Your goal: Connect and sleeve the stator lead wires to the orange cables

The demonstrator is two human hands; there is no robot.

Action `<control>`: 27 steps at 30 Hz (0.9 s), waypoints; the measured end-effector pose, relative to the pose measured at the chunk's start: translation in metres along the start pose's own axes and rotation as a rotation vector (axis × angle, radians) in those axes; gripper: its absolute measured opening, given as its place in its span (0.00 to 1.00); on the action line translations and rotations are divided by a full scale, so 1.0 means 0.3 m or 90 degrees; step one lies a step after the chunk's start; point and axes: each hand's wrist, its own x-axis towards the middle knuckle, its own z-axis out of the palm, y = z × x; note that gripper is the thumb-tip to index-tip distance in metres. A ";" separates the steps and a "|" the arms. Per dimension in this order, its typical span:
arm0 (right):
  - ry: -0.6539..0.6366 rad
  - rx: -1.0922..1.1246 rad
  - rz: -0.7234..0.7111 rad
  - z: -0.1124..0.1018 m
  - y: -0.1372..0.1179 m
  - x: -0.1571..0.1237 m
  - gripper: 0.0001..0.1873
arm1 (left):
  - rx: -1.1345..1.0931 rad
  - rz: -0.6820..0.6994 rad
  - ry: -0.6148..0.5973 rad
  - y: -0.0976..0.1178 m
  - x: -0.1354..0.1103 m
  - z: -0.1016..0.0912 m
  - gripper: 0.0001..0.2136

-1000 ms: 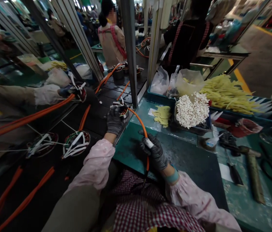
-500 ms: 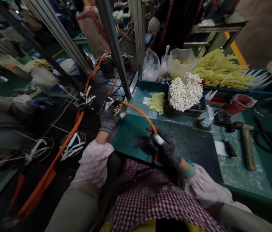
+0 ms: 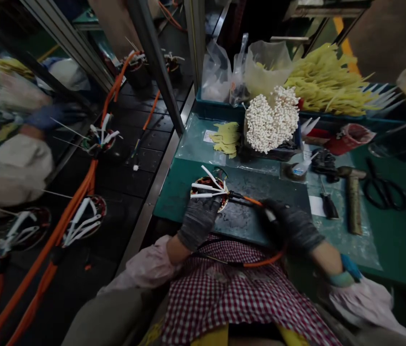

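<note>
My left hand (image 3: 198, 222), in a grey glove, grips a motor stator (image 3: 220, 204) from its near side, over the dark mat. Copper windings show on it, and several white-sleeved leads (image 3: 206, 187) fan out to the left. From its right side runs an orange cable (image 3: 252, 200) into my right hand (image 3: 292, 225). That hand, gloved and blurred, is closed around the cable, with a white patch at the thumb. The cable's loose part (image 3: 265, 262) loops below, in front of the checked apron.
More wired stators (image 3: 85, 216) and thick orange cables (image 3: 67, 216) lie on the dark conveyor (image 3: 127, 187) at left. White sleeves (image 3: 271, 120), yellow strips (image 3: 325, 81), a hammer (image 3: 354, 202), scissors (image 3: 385, 187) and a screwdriver (image 3: 328, 204) are around the mat. A co-worker's gloved hand (image 3: 53, 117) is across the conveyor.
My left hand has brought the stator from the conveyor's edge onto the mat, its leads now pointing left. My right hand has moved right along with the cable. The view has shifted.
</note>
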 end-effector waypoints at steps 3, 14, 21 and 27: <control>0.086 0.023 -0.082 0.015 -0.069 0.070 0.20 | -0.005 0.083 0.056 -0.081 -0.066 -0.041 0.17; 0.198 0.304 -0.290 0.155 -0.252 0.221 0.07 | -0.199 0.224 0.046 -0.278 -0.044 -0.035 0.14; 0.264 0.131 0.003 0.107 -0.178 0.068 0.15 | -0.154 0.196 0.066 -0.215 0.131 -0.161 0.26; 0.327 0.126 -0.082 -0.045 -0.178 0.065 0.13 | -0.219 0.220 0.008 -0.142 0.270 -0.130 0.17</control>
